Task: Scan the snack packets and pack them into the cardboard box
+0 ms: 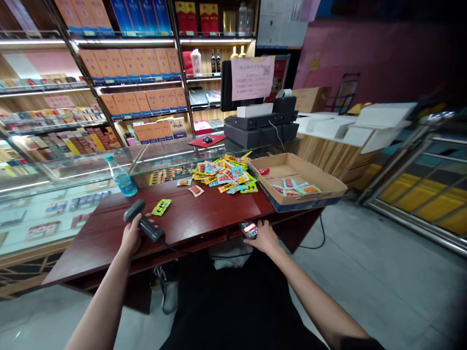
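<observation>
My left hand (131, 236) is closed around the grip of a dark handheld barcode scanner (150, 229) over the front left of the desk. A green snack packet (161, 207) lies just beyond the scanner. At the desk's front edge my right hand (265, 237) grips a small phone (250, 229) with a lit screen. A loose pile of colourful snack packets (222, 175) covers the back middle of the desk. Two single packets lie apart on its left side. To the right, a shallow cardboard box (310, 200) holds several more packets.
A blue drink bottle (124, 181) stands at the desk's back left corner, beside the glass display counter (40, 194). Behind are a cash register (260, 129) and a mouse (207, 139) on a red mat. Metal railing (408, 189) stands at right; a cable hangs from the scanner.
</observation>
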A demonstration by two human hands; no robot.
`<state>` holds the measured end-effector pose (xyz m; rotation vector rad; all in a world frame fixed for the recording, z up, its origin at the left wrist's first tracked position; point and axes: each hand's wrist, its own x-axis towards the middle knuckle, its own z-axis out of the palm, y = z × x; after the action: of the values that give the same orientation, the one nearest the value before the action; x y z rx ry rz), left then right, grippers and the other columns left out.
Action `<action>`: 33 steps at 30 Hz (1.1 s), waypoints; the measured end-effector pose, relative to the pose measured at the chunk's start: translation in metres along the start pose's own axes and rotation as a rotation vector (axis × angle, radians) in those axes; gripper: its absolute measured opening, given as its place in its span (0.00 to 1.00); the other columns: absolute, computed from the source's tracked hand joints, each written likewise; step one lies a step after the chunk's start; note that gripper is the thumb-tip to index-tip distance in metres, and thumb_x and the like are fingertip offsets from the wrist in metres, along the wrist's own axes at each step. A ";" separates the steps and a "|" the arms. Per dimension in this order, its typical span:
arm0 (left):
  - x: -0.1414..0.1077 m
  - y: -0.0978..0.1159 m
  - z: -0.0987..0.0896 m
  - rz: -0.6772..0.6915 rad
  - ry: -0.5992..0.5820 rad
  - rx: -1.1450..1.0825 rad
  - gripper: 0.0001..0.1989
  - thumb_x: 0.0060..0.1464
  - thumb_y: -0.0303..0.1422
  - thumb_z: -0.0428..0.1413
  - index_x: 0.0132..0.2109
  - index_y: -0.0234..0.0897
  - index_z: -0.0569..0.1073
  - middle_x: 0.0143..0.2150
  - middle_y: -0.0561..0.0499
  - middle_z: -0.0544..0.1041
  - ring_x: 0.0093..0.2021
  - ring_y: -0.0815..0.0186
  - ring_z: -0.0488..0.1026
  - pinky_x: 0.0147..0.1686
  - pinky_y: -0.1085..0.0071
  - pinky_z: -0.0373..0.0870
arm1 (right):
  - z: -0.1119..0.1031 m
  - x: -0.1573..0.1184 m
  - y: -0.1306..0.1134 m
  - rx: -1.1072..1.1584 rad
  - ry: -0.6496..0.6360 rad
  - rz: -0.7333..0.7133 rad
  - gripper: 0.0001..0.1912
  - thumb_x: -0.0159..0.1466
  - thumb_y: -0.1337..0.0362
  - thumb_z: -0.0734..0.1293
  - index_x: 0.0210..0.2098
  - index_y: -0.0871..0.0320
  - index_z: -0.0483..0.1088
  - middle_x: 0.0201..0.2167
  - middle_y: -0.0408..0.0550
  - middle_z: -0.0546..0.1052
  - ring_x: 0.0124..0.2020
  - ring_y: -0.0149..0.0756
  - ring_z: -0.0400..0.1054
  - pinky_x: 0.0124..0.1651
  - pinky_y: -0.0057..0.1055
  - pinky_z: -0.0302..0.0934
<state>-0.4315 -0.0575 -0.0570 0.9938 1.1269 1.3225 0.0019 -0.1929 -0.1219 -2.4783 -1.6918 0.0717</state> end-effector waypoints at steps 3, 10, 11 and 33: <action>-0.001 0.000 0.001 -0.019 0.011 -0.005 0.20 0.53 0.40 0.56 0.47 0.28 0.72 0.34 0.42 0.80 0.34 0.54 0.80 0.34 0.59 0.78 | -0.054 -0.031 0.008 -0.055 0.059 -0.254 0.27 0.51 0.53 0.74 0.45 0.64 0.72 0.46 0.62 0.72 0.47 0.54 0.70 0.47 0.43 0.66; -0.033 0.005 0.060 -0.074 -0.257 0.027 0.27 0.51 0.43 0.60 0.53 0.30 0.70 0.37 0.41 0.80 0.34 0.52 0.80 0.35 0.57 0.77 | -0.273 -0.024 -0.077 0.022 0.872 -0.831 0.07 0.65 0.65 0.62 0.41 0.56 0.70 0.68 0.46 0.51 0.70 0.56 0.35 0.67 0.64 0.32; -0.039 0.007 0.075 -0.080 -0.298 0.039 0.29 0.50 0.44 0.60 0.54 0.30 0.70 0.37 0.40 0.80 0.34 0.52 0.80 0.36 0.58 0.77 | -0.293 -0.015 -0.091 0.049 0.934 -0.892 0.07 0.65 0.65 0.61 0.42 0.55 0.70 0.69 0.42 0.50 0.71 0.55 0.33 0.66 0.66 0.28; 0.010 -0.003 0.146 0.121 -0.343 0.465 0.25 0.45 0.49 0.62 0.39 0.28 0.77 0.33 0.40 0.80 0.34 0.56 0.77 0.34 0.66 0.73 | -0.143 0.054 0.107 -0.053 0.392 -0.372 0.35 0.52 0.38 0.69 0.46 0.61 0.72 0.46 0.63 0.75 0.50 0.58 0.67 0.54 0.49 0.58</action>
<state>-0.2895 -0.0368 -0.0309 1.5846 1.1404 0.9455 0.1373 -0.1937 0.0063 -1.9912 -1.9432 -0.4690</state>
